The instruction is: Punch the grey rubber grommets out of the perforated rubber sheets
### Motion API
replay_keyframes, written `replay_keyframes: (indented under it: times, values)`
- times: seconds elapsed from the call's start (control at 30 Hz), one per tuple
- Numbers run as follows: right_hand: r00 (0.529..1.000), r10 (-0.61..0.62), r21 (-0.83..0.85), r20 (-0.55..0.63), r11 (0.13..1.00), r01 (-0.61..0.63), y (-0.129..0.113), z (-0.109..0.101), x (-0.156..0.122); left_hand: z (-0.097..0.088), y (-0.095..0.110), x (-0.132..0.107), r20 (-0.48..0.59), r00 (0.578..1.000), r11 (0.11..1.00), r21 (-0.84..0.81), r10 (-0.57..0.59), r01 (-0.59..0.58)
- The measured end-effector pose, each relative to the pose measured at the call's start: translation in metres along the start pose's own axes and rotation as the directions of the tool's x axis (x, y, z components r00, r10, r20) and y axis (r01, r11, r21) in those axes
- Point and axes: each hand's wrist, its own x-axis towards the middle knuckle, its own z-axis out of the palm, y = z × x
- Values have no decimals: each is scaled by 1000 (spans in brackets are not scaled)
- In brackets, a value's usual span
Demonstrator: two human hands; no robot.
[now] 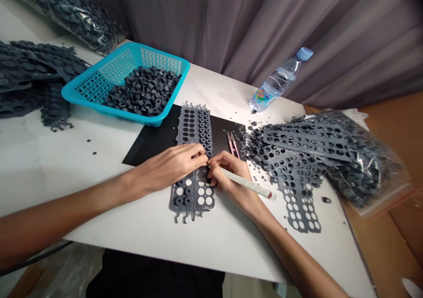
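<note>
A grey rubber sheet (194, 130) full of round holes and small rings lies lengthwise on a black mat (152, 141) at the table's middle. My left hand (172, 166) rests on the sheet's middle with its fingers curled down, pressing it. My right hand (228, 174) meets it there, fingers closed around a white pen-like tool (247, 184) whose tip touches the sheet. The fingertips of both hands almost touch.
A turquoise basket (99, 80) of loose grey rings stands at the back left. Stacks of rubber sheets (29, 75) lie far left. Punched-out sheets (297, 152) and a clear bag (366, 166) pile on the right. A water bottle (277, 81) and pink snips (232, 143) lie behind.
</note>
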Motion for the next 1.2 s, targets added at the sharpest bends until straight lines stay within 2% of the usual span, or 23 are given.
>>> replay_keyframes:
  times: [0.03,0.1,0.13,0.17,0.2,0.23,0.27,0.33,0.37,0.43,0.53,0.7,0.83,1.03,1.2]
  values:
    - [1000,-6,-30,0,1000,6,-1,0,0,-2,3,2,-53,998,999,22,31,-29]
    - [1000,-12,-67,-3,998,12,-2,0,-1,-10,11,8,-255,966,999,-42,-34,24]
    - [1000,-8,-69,-2,998,8,-2,0,-1,-16,14,11,-375,916,986,-135,-140,96]
    - [1000,0,-57,-4,998,0,-2,0,-1,-21,16,14,-444,857,954,-256,-261,158]
    - [1000,12,-33,-5,999,-12,-1,1,-1,-26,17,16,-452,816,904,-383,-361,187]
    - [1000,27,1,-8,1000,-27,-1,1,-1,-30,17,18,-391,815,845,-492,-428,209]
    - [999,37,42,-17,998,-36,0,1,-1,-32,16,18,-295,835,780,-584,-464,227]
    - [998,37,112,-56,993,-30,2,0,-1,-30,10,15,-80,877,650,-703,-473,287]
    - [996,25,134,-83,991,-14,2,-1,0,-27,7,13,5,881,592,-738,-474,323]
    - [990,-9,150,-143,988,30,3,-3,1,-20,1,8,118,874,500,-781,-472,375]
    - [979,-18,145,-201,988,48,3,-6,3,-12,0,5,213,866,414,-810,-452,415]
    - [981,-13,131,-192,991,39,3,-7,5,-13,8,8,313,823,259,-844,-474,470]
    - [984,-26,131,-176,990,49,5,-7,5,-15,11,9,340,814,179,-867,-470,466]
    - [989,-25,109,-146,993,41,5,-8,3,-15,11,8,375,817,132,-872,-438,471]
    - [990,-24,103,-136,994,38,3,-8,3,-16,12,9,384,817,130,-869,-431,477]
